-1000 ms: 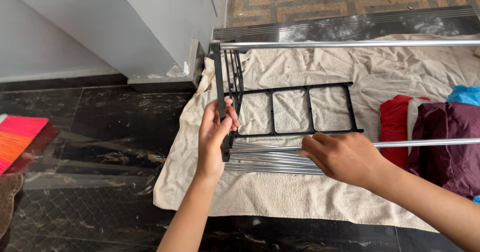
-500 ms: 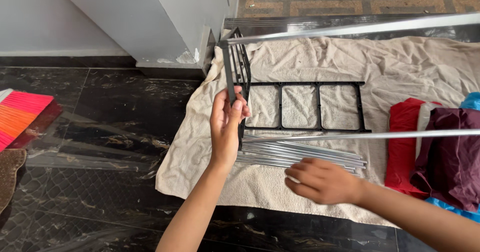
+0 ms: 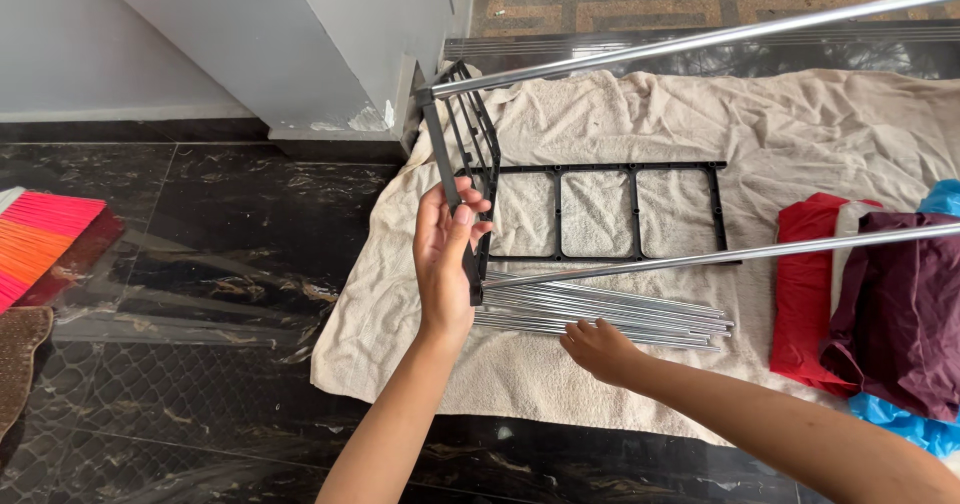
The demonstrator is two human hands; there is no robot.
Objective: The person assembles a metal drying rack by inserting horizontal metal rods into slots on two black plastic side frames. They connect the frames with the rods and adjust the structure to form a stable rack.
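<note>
My left hand grips the upright black plastic frame panel, which stands on edge on a beige towel. Two long silver rods run from that panel off to the right. A second black frame with three openings lies flat on the towel. My right hand reaches down with fingers curled at the near edge of a bundle of several loose silver rods lying on the towel; whether it grips one is unclear.
A grey wall corner stands behind the panel. Folded red and maroon cloths with blue plastic lie at the right. A pink-orange broom head sits at the left on the black marble floor.
My right hand has dropped from near the lower rod down to the bundle of loose rods. My left hand kept hold of the upright panel.
</note>
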